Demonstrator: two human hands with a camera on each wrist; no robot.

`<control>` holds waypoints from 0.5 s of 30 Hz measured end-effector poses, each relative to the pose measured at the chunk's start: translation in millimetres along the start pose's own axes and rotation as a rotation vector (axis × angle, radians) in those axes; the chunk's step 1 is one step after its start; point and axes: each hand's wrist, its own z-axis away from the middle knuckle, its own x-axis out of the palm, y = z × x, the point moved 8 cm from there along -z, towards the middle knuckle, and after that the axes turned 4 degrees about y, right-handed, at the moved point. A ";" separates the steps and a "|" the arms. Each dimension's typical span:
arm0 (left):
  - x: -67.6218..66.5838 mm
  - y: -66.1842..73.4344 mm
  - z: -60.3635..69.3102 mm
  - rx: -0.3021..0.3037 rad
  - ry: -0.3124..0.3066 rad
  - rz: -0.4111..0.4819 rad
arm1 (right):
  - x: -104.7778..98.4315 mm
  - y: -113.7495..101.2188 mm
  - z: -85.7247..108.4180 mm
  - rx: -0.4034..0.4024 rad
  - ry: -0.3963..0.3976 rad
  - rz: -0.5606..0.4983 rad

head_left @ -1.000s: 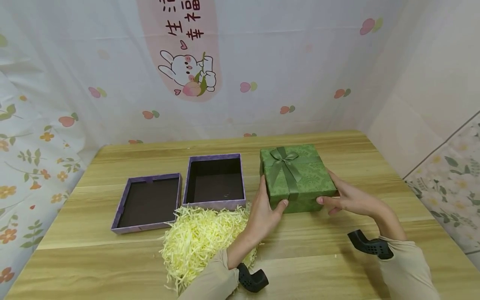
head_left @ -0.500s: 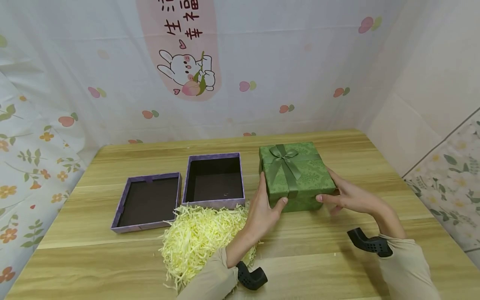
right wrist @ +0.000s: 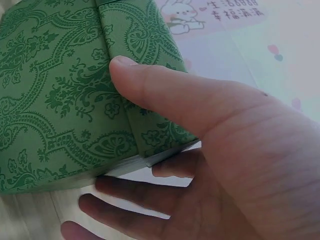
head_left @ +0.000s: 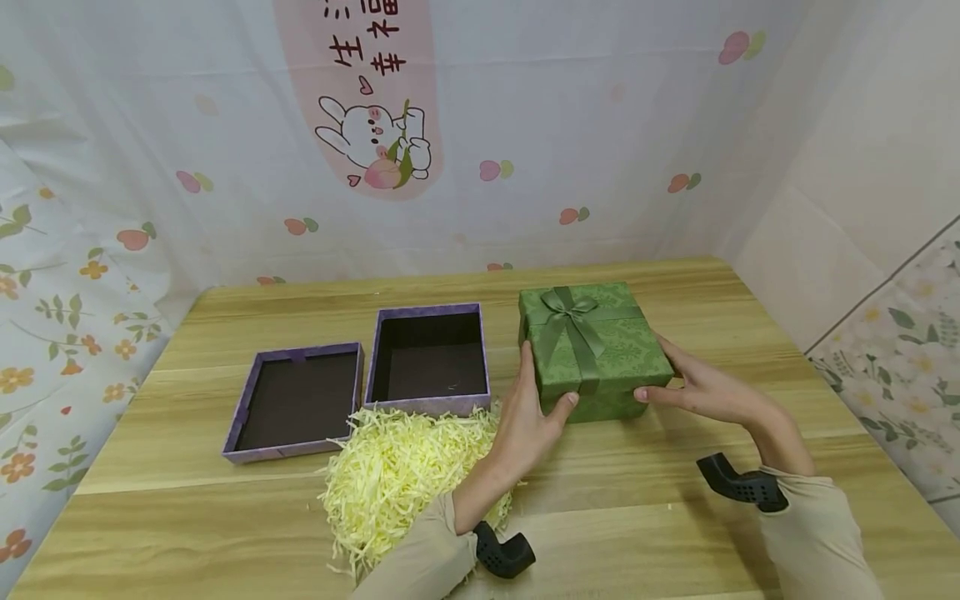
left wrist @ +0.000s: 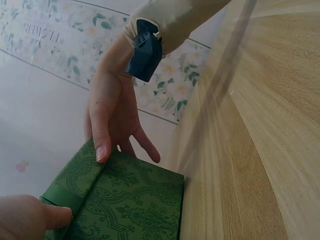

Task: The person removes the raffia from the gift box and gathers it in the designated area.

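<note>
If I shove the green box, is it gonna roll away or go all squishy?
It probably won't roll, because the green box has flat sides. It looks fairly stiff, since its edges run straight. Its lid may slide off if you lift only that, as a seam shows where it meets the base.

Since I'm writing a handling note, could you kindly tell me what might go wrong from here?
Thumbs of the left hand and right hand sit near the lower edge of the lid, so it could shift or lift unexpectedly. In the head view, the left sleeve overlaps the loose shredded paper; if it brushes the pile, strands might scatter.
</note>
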 end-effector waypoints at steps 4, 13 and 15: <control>0.1 2.3 1.5 0.018 -0.005 -0.011 | -3.2 -2.5 0.8 -0.005 0.015 0.006; -1.5 7.2 1.4 0.064 0.013 -0.017 | -4.5 -4.9 0.6 -0.003 0.027 0.014; -1.2 7.6 1.1 0.067 0.014 -0.018 | -4.8 -5.3 1.0 -0.004 0.033 0.015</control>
